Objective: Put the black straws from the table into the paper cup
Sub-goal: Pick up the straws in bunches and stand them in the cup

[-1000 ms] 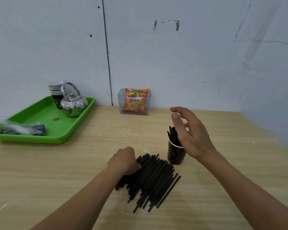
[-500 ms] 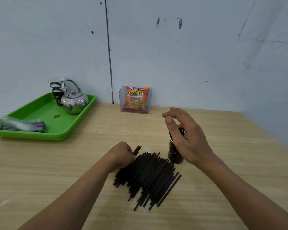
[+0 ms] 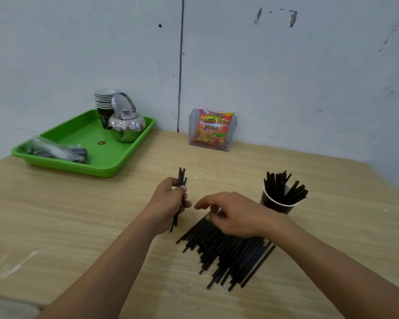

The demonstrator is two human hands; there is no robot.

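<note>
Head view looks down on the tabletop [image 3: 78,226], where the left hand [image 3: 168,203] is clamped round a small bundle [image 3: 181,177] of black straws held nearly upright, their top ends uneven. The right hand [image 3: 237,215] is palm-down over the far end of the loose pile [image 3: 230,252] lying on the tabletop, with its fingers bent toward it; whether they pinch a straw cannot be told. The two hands are near each other but apart. The paper cup [image 3: 278,204] stands upright just beyond the right hand, and the standing straws [image 3: 279,184] inside it lean to both sides. The step in hand looks like gathering a bundle and carrying it to the cup. It would go best if the bundle's lower ends were evened first, then lowered into the gap between the leaning straws. The light cup probably needs steadying with the right hand, since a sideways knock could tip it and spill what it holds.
</note>
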